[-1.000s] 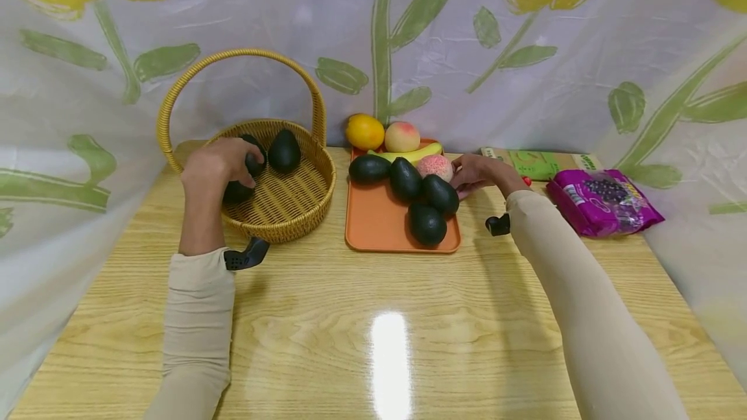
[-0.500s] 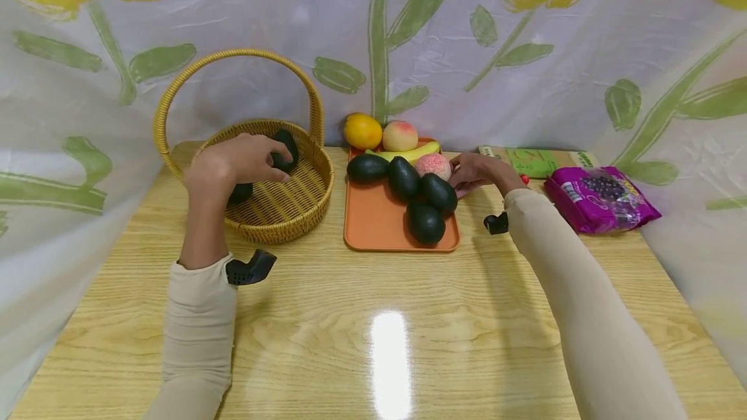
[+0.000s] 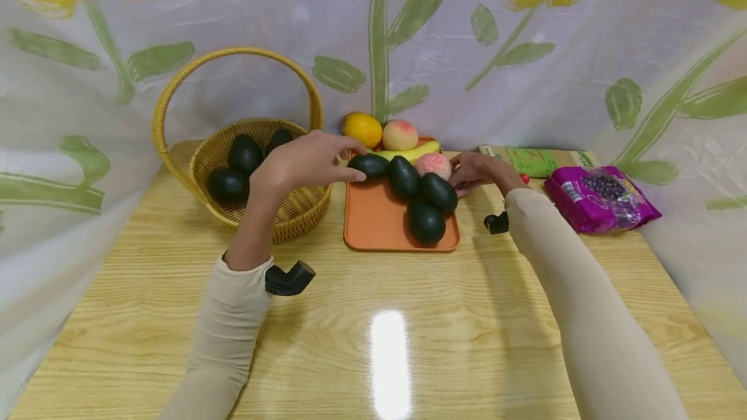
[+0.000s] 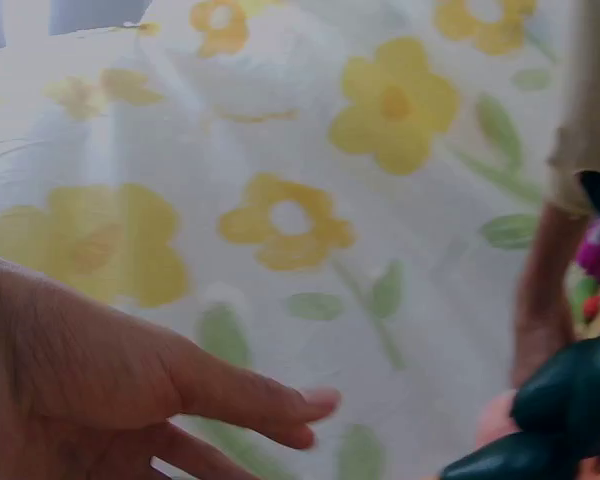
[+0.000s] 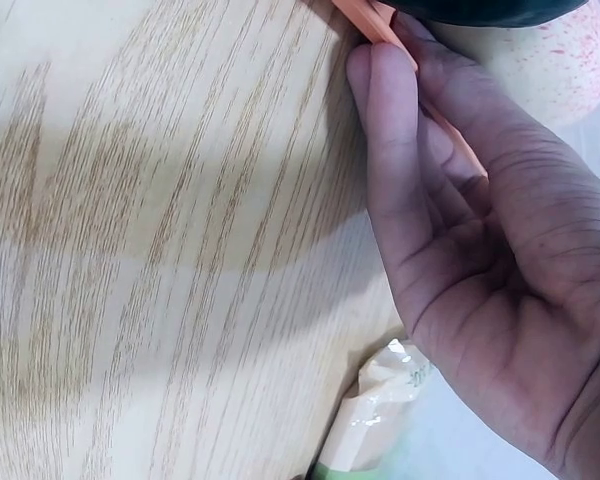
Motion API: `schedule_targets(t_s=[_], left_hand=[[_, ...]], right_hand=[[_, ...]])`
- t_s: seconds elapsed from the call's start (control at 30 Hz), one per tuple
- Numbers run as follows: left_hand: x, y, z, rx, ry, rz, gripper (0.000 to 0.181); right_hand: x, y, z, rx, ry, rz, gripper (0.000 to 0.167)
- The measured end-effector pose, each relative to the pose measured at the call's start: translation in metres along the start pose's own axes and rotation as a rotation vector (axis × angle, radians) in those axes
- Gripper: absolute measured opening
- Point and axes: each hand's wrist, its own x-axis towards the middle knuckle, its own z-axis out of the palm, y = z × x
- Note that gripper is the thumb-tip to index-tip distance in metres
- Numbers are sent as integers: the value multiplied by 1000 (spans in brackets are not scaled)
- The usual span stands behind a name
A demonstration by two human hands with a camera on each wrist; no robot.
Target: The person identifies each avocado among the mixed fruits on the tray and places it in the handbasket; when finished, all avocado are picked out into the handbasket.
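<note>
My left hand (image 3: 306,159) reaches over the basket's right rim, thumb and fingers spread around the left end of a dark green avocado (image 3: 373,167); contact cannot be told. That avocado lies on an orange tray (image 3: 373,225) with several others, among them one avocado (image 3: 426,223) near the front. With the right hand (image 3: 474,170) I pinch the tray's right rim between thumb and fingers, as the right wrist view shows. Beside it sits a speckled pink peach (image 3: 434,166). The wicker basket (image 3: 292,229) holds three avocados, including one (image 3: 227,185) at the left; my left hand partly hides another.
At the tray's back lie a banana (image 3: 417,151), a second peach (image 3: 400,135) and a yellow-orange fruit (image 3: 362,130). A purple grape-print bag (image 3: 604,199) and a green-and-tan packet (image 3: 539,162) are on the right. The basket's tall handle (image 3: 251,52) arches up behind my left hand.
My left hand let go of an avocado inside the basket, then moved right to the tray's left edge. My right hand stays at the tray's right rim.
</note>
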Motion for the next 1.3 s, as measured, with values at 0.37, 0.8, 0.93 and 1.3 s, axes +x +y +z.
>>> schedule_targets(t_s=[0.37, 0.8, 0.93, 1.3], left_hand=[[59, 43, 60, -25, 62, 9, 59], [72, 57, 102, 29, -32, 45, 66], [74, 59, 111, 57, -44, 82, 66], [73, 64, 124, 93, -88, 76, 66]], right_hand=[[-3, -2, -2, -40, 10, 0, 42], [-2, -3, 0, -50, 29, 2, 40], [-1, -3, 1, -58, 32, 3, 37], [0, 0, 2, -64, 40, -9, 32]])
